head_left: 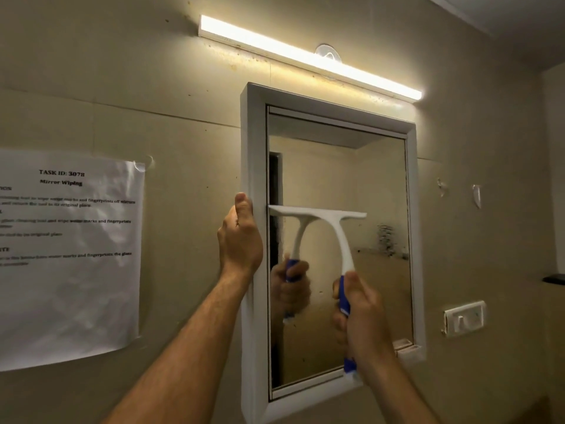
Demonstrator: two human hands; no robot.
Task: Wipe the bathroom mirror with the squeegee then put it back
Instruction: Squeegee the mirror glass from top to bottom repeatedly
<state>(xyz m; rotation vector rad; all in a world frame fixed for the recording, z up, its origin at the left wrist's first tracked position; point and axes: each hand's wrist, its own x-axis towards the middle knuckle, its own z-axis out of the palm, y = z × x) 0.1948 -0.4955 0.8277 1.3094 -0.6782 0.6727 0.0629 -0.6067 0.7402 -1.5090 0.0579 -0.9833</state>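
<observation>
Head view: my right hand point(362, 313) grips the squeegee point(321, 228) handle, blade on the mirror point(382, 289) mid-height at its left edge, my left hand point(240, 237) clasps the mirror frame; uneven pressure risks streaks and leaves the smudges right of the blade.

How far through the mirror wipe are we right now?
Midway. The right hand grips the squeegee, its blade on the mirror about halfway up at the left side, while the left hand holds the frame. Dark smudges remain on the right of the glass. Returning the squeegee is not yet done.
</observation>
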